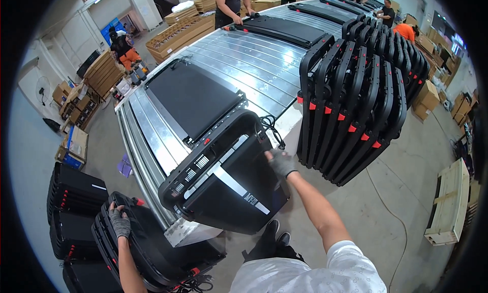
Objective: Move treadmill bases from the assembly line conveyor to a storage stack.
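Note:
A black folding treadmill (239, 183) with a white stripe stands tilted at the near end of the metal roller conveyor (254, 51). My right hand (281, 163), in a grey fingerless glove, is closed at its right edge; the fingertips are partly hidden. To the lower left my left hand (120, 222), gloved alike, has its fingers wrapped over the upper rim of a second black folded treadmill (157, 247), which leans beside the conveyor's corner. Behind the striped one, a flat black treadmill deck (190, 97) lies on the rollers. A black cable (272, 128) is bunched near my right hand.
Several folded black frames with red clips (351, 100) stand packed on the right. More black units (76, 191) are stacked at the far left. A wooden crate (447, 204) and a loose floor cable (389, 211) lie right. Another person (231, 8) works across the conveyor.

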{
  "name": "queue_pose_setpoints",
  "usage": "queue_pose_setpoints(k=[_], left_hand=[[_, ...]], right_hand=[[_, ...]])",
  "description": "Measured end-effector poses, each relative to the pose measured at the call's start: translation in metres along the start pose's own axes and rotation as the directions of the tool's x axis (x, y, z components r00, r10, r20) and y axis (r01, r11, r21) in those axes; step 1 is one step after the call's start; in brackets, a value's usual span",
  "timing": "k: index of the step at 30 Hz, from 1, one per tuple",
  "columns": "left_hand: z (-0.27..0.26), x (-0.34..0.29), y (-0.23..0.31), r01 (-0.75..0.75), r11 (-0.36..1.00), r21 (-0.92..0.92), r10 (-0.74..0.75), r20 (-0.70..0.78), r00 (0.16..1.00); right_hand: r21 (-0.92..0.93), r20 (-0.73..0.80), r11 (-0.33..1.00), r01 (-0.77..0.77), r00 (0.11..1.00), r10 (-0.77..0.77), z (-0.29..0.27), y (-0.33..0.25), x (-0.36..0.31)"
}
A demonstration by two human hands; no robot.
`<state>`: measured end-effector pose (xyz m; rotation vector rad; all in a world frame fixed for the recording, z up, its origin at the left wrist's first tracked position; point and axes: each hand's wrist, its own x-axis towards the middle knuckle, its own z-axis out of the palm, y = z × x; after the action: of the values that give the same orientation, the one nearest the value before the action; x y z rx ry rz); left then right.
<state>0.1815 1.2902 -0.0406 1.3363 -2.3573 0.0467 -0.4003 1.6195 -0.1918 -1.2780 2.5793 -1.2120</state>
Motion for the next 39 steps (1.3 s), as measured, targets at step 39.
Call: queue_pose_setpoints(k=[39], left_hand=[[-0.071, -0.154, 0.178, 0.528, 0.828, 0.189, -0.512, -0.131, 0.849]], right_hand=[[0.364, 0.255, 0.86, -0.358, 0.926, 0.278, 0.004, 0.034, 0.029]])
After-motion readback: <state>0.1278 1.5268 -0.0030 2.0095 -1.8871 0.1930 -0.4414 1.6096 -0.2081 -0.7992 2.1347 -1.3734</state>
